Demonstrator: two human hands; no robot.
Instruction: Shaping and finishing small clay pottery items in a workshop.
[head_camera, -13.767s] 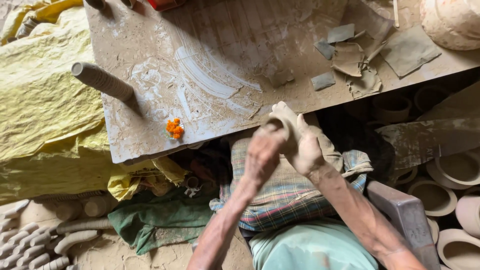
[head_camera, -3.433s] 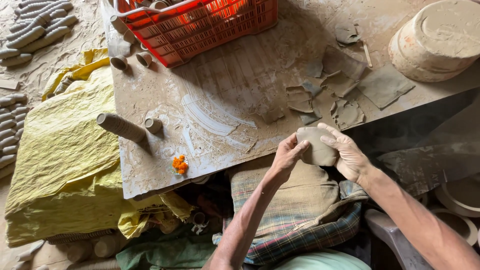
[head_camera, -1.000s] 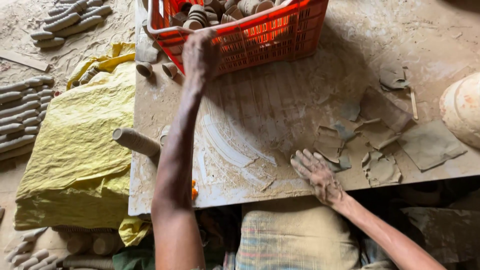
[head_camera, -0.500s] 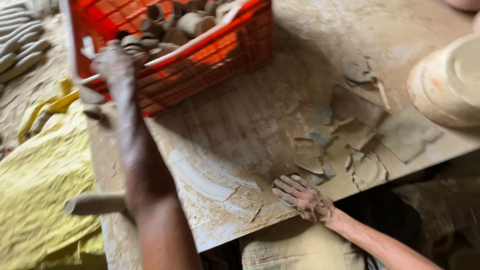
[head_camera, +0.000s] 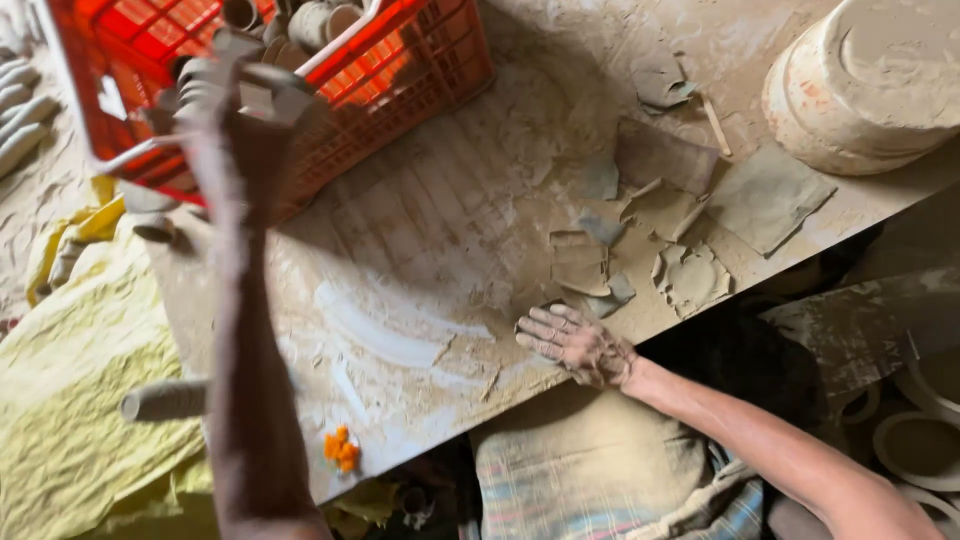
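Observation:
My left hand (head_camera: 245, 105) is raised over the near corner of a red plastic crate (head_camera: 420, 60) that holds several small clay cups (head_camera: 320, 20). The hand is motion-blurred and coated in clay, so I cannot tell whether it holds anything. My right hand (head_camera: 575, 345) lies flat with fingers spread on the near edge of a clay-smeared wooden board (head_camera: 430, 230). Just beyond it are flat scraps of grey clay (head_camera: 690, 275).
A round clay mould (head_camera: 870, 80) sits at the board's far right. A clay-covered roller (head_camera: 165, 400) and a small orange flower (head_camera: 340, 450) lie near the left edge. Yellow sheeting (head_camera: 70, 380) covers the left side; clay pots (head_camera: 915, 445) stand at the lower right.
My left arm has swung back from the crate's far side towards its near corner. The right hand has stayed flat on the board edge. The view has tilted closer.

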